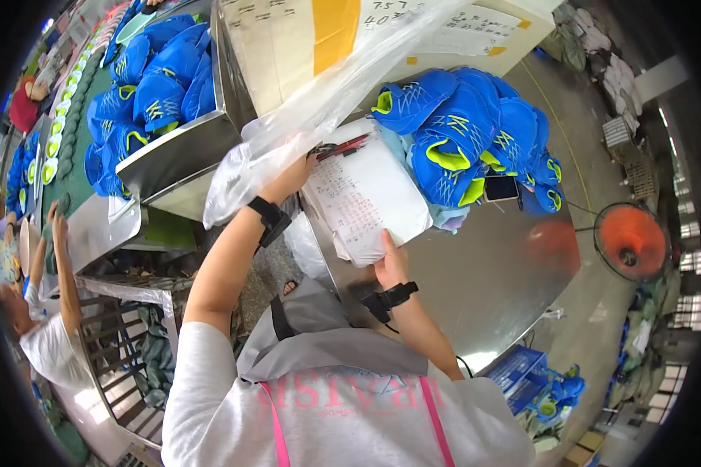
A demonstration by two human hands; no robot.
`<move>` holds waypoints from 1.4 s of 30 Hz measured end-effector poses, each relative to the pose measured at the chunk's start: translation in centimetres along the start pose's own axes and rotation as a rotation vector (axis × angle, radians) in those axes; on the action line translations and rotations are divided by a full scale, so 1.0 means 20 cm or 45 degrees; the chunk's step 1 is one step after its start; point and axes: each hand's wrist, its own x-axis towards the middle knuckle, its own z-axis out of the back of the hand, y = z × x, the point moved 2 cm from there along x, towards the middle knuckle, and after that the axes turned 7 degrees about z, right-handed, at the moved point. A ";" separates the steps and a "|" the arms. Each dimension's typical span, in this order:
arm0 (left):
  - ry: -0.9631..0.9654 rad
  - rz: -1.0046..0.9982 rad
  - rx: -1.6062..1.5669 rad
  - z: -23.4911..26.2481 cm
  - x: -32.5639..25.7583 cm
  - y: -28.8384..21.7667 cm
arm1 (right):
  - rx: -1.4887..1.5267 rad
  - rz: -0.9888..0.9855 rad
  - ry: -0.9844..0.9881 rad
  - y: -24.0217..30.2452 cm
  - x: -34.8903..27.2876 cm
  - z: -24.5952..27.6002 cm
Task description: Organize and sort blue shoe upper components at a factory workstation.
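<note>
A stack of white paper (366, 204) with reddish handwriting lies tilted at the metal table's near left edge. My right hand (392, 263) grips its near edge, thumb on top and fingers underneath. Several dark and red pens (344, 146) lie across the far end of the stack. My left hand (294, 176) is at the pens' left ends, beside a clear plastic bag (249, 167); its fingers are mostly hidden, so its grip is unclear. Right behind the paper is a pile of blue shoe uppers (456, 117) with yellow-green linings.
A large white box (288, 58) with yellow tape stands behind the paper. More blue uppers (160, 74) fill a metal tray at left, near a conveyor (78, 109). A phone (501, 188) lies by the pile. A red fan (631, 241) stands right; a co-worker (54, 350) works left.
</note>
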 end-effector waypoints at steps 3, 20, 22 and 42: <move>0.140 -0.025 0.047 0.06 0.03 -0.10 | 0.009 0.003 0.032 0.01 0.01 0.02; 0.161 0.245 0.269 0.20 -0.25 -0.22 | -2.262 1.671 1.203 0.38 0.64 -0.82; -0.085 0.038 0.099 0.20 -0.29 -0.18 | -2.217 1.737 1.291 0.34 0.66 -0.84; 0.276 0.248 -0.875 -0.01 -0.58 -0.37 | -2.111 1.223 1.076 0.66 0.27 -0.43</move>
